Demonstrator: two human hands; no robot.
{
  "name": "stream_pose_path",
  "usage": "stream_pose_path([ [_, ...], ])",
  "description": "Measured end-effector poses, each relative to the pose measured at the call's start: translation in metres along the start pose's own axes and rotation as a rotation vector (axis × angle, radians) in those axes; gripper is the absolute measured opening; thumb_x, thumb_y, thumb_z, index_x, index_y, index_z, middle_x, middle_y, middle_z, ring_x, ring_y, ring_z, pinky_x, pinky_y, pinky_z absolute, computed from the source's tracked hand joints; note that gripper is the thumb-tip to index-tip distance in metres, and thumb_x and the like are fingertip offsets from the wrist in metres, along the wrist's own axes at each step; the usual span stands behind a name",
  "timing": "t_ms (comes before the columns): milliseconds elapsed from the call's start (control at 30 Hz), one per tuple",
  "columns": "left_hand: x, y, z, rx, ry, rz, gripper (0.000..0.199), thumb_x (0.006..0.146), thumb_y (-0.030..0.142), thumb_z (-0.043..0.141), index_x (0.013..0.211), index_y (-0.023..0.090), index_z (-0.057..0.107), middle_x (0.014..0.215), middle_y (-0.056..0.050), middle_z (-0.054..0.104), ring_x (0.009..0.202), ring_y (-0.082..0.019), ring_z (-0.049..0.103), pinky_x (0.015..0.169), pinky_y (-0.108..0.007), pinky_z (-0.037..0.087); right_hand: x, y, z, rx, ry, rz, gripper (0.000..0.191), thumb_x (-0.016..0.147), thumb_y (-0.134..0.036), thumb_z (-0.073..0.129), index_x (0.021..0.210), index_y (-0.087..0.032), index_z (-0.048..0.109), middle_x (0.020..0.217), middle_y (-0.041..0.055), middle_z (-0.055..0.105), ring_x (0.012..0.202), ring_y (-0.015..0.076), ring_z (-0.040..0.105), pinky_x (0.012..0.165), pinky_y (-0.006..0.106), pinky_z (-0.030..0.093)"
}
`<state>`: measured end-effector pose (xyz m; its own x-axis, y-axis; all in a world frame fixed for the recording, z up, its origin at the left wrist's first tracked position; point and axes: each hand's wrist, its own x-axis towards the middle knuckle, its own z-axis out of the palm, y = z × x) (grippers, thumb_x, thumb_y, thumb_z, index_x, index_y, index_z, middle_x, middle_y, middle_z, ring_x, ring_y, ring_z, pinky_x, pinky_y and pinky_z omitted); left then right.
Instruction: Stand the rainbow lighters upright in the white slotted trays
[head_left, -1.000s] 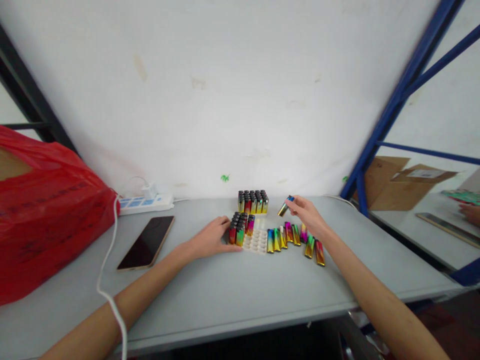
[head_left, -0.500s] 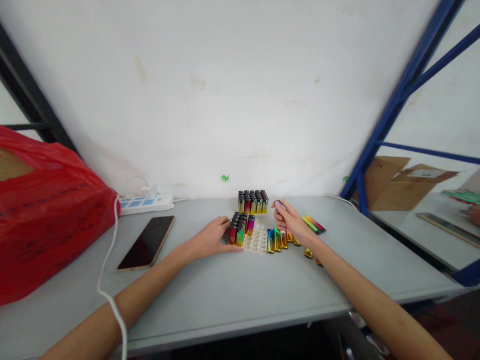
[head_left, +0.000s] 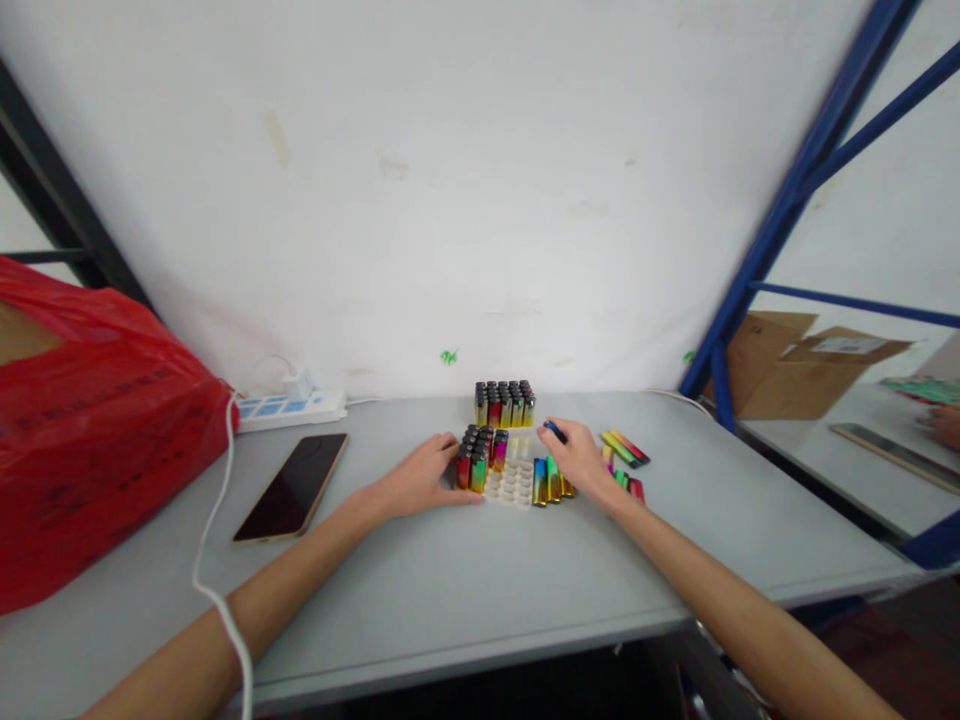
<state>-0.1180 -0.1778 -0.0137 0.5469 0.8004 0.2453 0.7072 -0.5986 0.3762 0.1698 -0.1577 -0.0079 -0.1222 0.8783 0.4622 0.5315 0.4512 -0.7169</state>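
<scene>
My right hand (head_left: 579,455) is closed round a lighter (head_left: 555,431); its dark blue end sticks out past the fingers, the rest hidden. Below it, several shiny rainbow-coloured lighters (head_left: 553,482) lie side by side, partly covered by the hand. A white tray with round-edged slots (head_left: 513,486) sits left of them. Upright lighters with black tops (head_left: 475,455) fill its left part, and its right slots are bare. My left hand (head_left: 424,478) grips the tray's left side, thumb along the front corner and fingers behind.
A full block of upright lighters (head_left: 505,404) stands by the wall. More lighters (head_left: 625,449) lie to the right. A phone (head_left: 294,487), a power strip (head_left: 296,406), a white cable (head_left: 212,590) and a red bag (head_left: 112,430) are on the left. A blue frame post (head_left: 780,210) bounds the right.
My right hand has come slightly left and down toward the tray, with the lighter tilted in its fingers. Lighters to its right now show more. My left hand stays at the tray.
</scene>
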Motion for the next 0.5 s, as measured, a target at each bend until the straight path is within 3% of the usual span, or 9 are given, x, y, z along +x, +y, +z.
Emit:
stream_pose_path([
  [100, 0.000, 0.000, 0.000, -0.003, 0.001, -0.006, 0.075, 0.077, 0.081, 0.075, 0.117, 0.018, 0.073, 0.120, -0.015, 0.069, 0.113, -0.037, 0.065, 0.103, -0.047, 0.053, -0.002, -0.004, -0.002, -0.020, -0.005, -0.035, 0.045, 0.097, -0.059, 0.047, 0.068, -0.025, 0.041, 0.061, -0.0032, 0.045, 0.063, 0.0163, 0.044, 0.059, 0.029, 0.031],
  [233, 0.000, 0.001, -0.001, 0.000, -0.011, -0.012, 0.075, 0.078, 0.080, 0.076, 0.119, 0.017, 0.072, 0.120, -0.015, 0.068, 0.114, -0.036, 0.064, 0.105, -0.046, 0.052, -0.006, -0.010, -0.005, -0.026, -0.130, -0.095, 0.041, 0.107, -0.057, 0.040, 0.081, -0.025, 0.045, 0.069, -0.0028, 0.054, 0.066, 0.0177, 0.051, 0.064, 0.029, 0.038],
  [400, 0.000, 0.002, -0.001, -0.007, -0.005, -0.013, 0.074, 0.078, 0.078, 0.077, 0.120, 0.017, 0.073, 0.121, -0.015, 0.068, 0.116, -0.037, 0.064, 0.105, -0.047, 0.052, -0.010, -0.016, -0.001, -0.171, -0.169, -0.324, 0.042, 0.111, -0.054, 0.037, 0.084, -0.024, 0.050, 0.089, 0.0058, 0.064, 0.083, 0.0216, 0.056, 0.080, 0.034, 0.046],
  [500, -0.001, 0.003, -0.002, 0.000, 0.001, -0.008, 0.074, 0.079, 0.079, 0.076, 0.119, 0.017, 0.073, 0.119, -0.014, 0.069, 0.114, -0.036, 0.064, 0.104, -0.046, 0.053, -0.011, -0.017, -0.001, -0.247, -0.195, -0.332, 0.046, 0.112, -0.055, 0.037, 0.082, -0.024, 0.052, 0.081, 0.0041, 0.063, 0.078, 0.0209, 0.056, 0.077, 0.033, 0.045],
])
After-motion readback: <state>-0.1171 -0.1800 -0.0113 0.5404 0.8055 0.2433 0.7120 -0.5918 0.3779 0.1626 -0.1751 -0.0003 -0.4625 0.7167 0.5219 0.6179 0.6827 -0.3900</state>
